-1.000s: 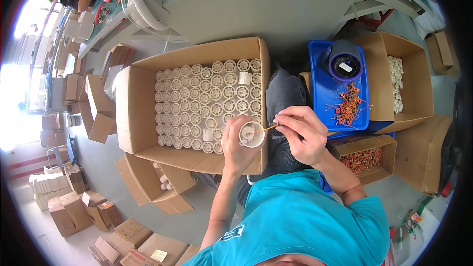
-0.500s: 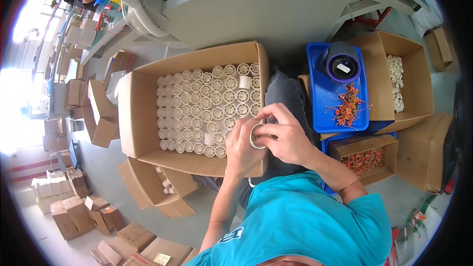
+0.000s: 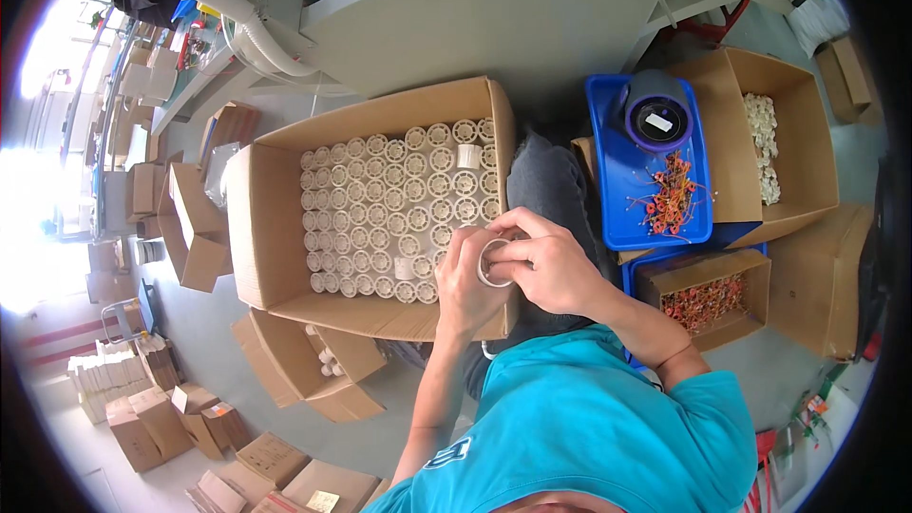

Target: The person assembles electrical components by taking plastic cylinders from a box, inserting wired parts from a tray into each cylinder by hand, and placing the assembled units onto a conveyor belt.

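My left hand (image 3: 464, 287) is closed round a white round plastic housing (image 3: 485, 273), its ring-shaped rim turned up. The fingers of my right hand (image 3: 549, 266) reach into the housing's opening, pinched; what they hold inside it is hidden. Both hands are over the near right corner of a big cardboard box (image 3: 249, 228). Rows of similar white cylindrical housings (image 3: 377, 195) stand in that box, most showing slotted round ends. Two of them lie on their sides, one by the far right corner and one near the front.
On the right, a blue tray (image 3: 613, 228) carries a dark round device (image 3: 655, 119) with a purple rim and orange-red wired parts (image 3: 673, 198). Below it, a small carton (image 3: 655, 275) holds more. A box (image 3: 803, 123) contains white pieces (image 3: 763, 142). A grey machine frame (image 3: 475, 28) stands ahead.
The view has shifted slightly. My hands keep the same hold on the housing, and the right fingers have moved only a little inside it.
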Tool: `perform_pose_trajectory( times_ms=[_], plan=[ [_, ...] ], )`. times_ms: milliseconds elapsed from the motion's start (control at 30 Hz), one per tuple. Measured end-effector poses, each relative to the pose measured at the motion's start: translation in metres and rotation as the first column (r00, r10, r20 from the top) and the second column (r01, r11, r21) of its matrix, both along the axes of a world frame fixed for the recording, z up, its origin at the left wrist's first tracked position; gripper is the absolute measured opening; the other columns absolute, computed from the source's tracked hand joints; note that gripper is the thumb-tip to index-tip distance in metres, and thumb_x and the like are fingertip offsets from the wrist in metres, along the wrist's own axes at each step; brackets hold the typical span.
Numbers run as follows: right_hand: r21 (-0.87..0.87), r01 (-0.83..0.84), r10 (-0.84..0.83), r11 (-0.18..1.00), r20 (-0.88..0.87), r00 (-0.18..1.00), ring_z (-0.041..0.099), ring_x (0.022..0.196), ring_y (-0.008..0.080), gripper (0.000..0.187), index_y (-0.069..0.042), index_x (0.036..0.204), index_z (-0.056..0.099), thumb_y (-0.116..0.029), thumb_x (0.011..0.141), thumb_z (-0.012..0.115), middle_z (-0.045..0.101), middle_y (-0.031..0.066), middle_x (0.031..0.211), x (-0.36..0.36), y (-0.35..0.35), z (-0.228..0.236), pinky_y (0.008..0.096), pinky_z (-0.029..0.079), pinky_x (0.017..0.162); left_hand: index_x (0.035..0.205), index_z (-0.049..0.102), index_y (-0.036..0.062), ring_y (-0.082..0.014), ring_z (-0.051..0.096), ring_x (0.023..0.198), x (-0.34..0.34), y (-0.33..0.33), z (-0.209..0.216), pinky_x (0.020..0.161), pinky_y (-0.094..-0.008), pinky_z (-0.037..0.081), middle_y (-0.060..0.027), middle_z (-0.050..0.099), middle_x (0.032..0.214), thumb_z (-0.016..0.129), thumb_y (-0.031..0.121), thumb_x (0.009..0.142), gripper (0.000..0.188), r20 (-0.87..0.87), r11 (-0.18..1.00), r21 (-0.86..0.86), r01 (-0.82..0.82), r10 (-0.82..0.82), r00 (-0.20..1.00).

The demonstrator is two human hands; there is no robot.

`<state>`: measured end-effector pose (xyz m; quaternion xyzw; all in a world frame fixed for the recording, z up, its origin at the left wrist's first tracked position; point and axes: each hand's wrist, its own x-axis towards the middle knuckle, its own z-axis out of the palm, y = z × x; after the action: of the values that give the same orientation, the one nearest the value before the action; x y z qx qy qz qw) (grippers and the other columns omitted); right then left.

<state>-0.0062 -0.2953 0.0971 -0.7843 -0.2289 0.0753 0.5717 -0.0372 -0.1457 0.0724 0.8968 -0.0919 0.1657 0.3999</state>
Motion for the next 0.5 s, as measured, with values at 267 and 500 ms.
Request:
perform_pose_trajectory(
  times_ms=[267,500],
  plan=[
    [0.051,-0.008,0.008,0.999,-0.008,1.0,0.064,0.092,0.0256,0.017,-0.003,0.087,0.075,0.003,0.071,0.073,0.062,0.0103,0.103,0.0041,0.0062,-0.0062,0.0336,0.053,0.079,0.101,0.059,0.0091,-0.0296,0.066,0.076,0.0011,0.0004,0.0003,0.059,-0.0381,0.053,-0.0098,0.062,0.091,0.076,0.0,0.062,0.043,0.033,0.999,-0.024,-0.028,0.029,0.999],
    [0.209,-0.012,0.021,0.978,-0.043,0.999,0.065,0.089,0.0231,0.019,-0.002,0.089,0.074,0.006,0.071,0.072,0.061,0.0105,0.101,0.0039,0.0089,-0.0013,0.0317,0.052,0.078,0.101,0.061,0.0069,-0.0263,0.066,0.073,-0.0018,0.0075,0.0039,0.058,-0.035,0.053,-0.0096,0.063,0.089,0.079,0.001,0.059,0.046,0.186,1.0,0.0,-0.026,0.026,0.982]
  ],
)
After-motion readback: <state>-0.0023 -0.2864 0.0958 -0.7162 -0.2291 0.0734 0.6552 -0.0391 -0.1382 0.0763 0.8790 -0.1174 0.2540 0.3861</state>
